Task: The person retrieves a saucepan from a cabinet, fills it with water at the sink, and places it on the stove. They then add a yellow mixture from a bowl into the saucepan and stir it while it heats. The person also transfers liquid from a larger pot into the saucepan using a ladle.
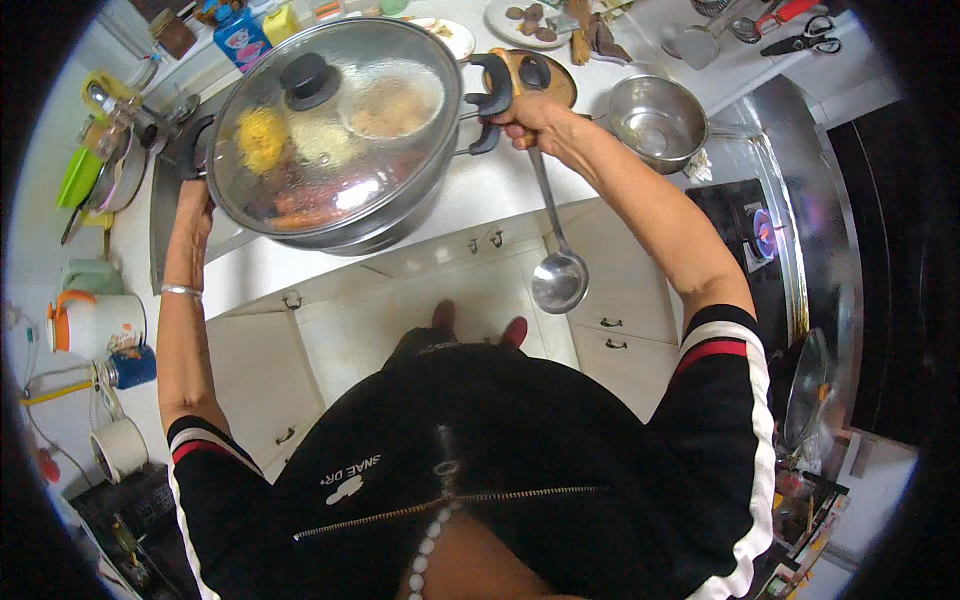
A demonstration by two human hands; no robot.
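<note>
A large steel pot [360, 241] with a fogged glass lid [405, 161] is in front of me at the upper left. Yellow, pale and reddish food shows blurrily through the glass. My left hand [196, 196] is at the pot's left black handle [196, 150], its fingers mostly hidden. At the right handle [491, 101], my right hand [544, 124] closes around that side and also holds a steel ladle [559, 281], its bowl hanging down over the floor. The pot appears raised above the white counter [495, 187].
At right, a gas burner [765, 234] burns with a blue flame. An uncovered saucepan [657, 124] stands beside the stove. Scissors [806, 39] and a plate of brown pieces [517, 34] lie behind. A sink edge [169, 255] is under the pot's left side; a kettle [105, 324] stands left.
</note>
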